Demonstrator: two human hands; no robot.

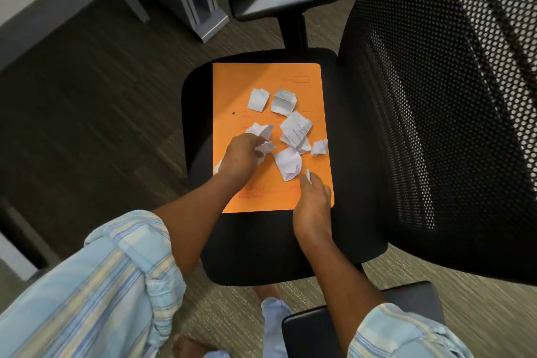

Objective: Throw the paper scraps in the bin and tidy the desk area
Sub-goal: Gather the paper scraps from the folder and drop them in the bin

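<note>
Gathering step: crumpled scraps are clenched in left hand; a sliver is pinched by right hand. Loose scraps at 12 o'clock on orange folder should be collected next.

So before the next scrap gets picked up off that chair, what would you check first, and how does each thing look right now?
1. Left hand has a grip on crumpled scraps: ok.
2. Right hand pinches a small scrap: ok.
3. Loose scraps all lie on the orange folder: ok.
4. Folder lies flat on the chair seat: ok.
5. Bin in view: not ok, none visible.
6. Scraps hidden under the hands: cannot tell.
</note>
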